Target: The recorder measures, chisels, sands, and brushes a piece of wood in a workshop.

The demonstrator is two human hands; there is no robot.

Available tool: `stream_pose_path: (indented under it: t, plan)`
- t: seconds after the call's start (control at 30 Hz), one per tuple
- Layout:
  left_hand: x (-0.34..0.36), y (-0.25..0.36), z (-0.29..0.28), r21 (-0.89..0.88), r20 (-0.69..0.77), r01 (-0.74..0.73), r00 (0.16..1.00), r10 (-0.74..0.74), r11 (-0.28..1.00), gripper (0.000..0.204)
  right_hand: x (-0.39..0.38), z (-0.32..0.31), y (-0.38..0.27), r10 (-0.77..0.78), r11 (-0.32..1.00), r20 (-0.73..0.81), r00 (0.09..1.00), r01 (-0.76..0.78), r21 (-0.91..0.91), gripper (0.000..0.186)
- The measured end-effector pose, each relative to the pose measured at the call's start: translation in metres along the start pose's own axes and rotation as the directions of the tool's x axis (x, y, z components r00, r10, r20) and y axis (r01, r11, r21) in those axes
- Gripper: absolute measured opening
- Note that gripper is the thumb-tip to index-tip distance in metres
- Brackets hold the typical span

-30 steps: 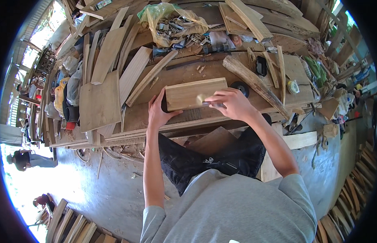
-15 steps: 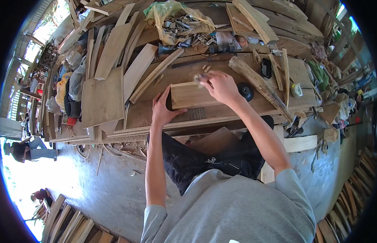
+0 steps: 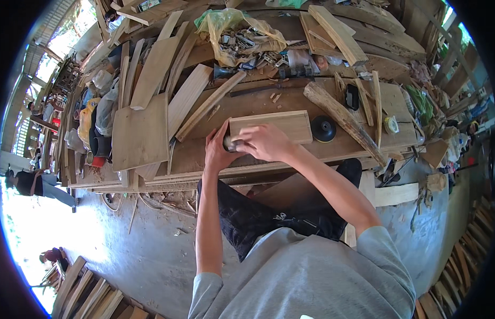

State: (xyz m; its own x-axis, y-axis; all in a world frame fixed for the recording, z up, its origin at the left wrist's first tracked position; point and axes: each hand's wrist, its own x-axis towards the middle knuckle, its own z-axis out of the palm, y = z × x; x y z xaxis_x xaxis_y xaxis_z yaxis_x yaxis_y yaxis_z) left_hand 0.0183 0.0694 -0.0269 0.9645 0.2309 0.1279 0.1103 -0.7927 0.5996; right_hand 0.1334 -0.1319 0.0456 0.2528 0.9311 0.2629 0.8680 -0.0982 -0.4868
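Observation:
A pale rectangular wooden block (image 3: 282, 125) lies flat on the workbench (image 3: 205, 157) in front of me. My left hand (image 3: 216, 151) grips the block's left end, thumb up along its edge. My right hand (image 3: 264, 141) rests on the block's near left corner, fingers curled over a small dark object (image 3: 228, 143) that sits between the two hands. Most of that object is hidden, so I cannot tell what it is.
A black round disc (image 3: 323, 129) and a rough wooden limb (image 3: 343, 119) lie right of the block. Flat boards (image 3: 141, 133) cover the bench's left part. A plastic bag of metal parts (image 3: 242, 34) sits behind. A person (image 3: 34, 183) stands far left. Planks (image 3: 93, 295) lie on the floor.
My right hand has slid from the block's top middle down to its near left corner, beside my left hand. The left hand has kept its grip on the block's end.

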Motion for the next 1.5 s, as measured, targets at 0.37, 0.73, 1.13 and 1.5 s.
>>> stream_pose_path:
  t: [0.37, 0.73, 1.13, 1.5]
  plan:
    - [-0.001, 0.010, -0.003, 0.064, -0.034, -0.022, 0.999, 0.024, 0.998, 0.126, -0.055, -0.021, 0.029, 0.179, 0.984, -0.179, 0.967, -0.176, 0.033, 0.020]
    - [-0.003, 0.010, -0.002, 0.063, -0.049, -0.015, 0.999, 0.018, 0.998, 0.125, -0.092, -0.054, 0.025, 0.391, 0.919, -0.089, 0.916, -0.383, 0.095, 0.024]
    - [-0.003, 0.012, -0.002, 0.056, -0.093, -0.040, 0.995, 0.045, 0.998, 0.121, -0.108, -0.060, 0.034, 0.418, 0.892, -0.410, 0.811, -0.452, 0.014, 0.024]
    - [-0.003, 0.010, -0.001, 0.071, -0.076, 0.003, 0.997, 0.003, 0.998, 0.120, -0.077, -0.047, 0.031, 0.442, 0.885, -0.271, 0.855, -0.465, -0.024, 0.022]
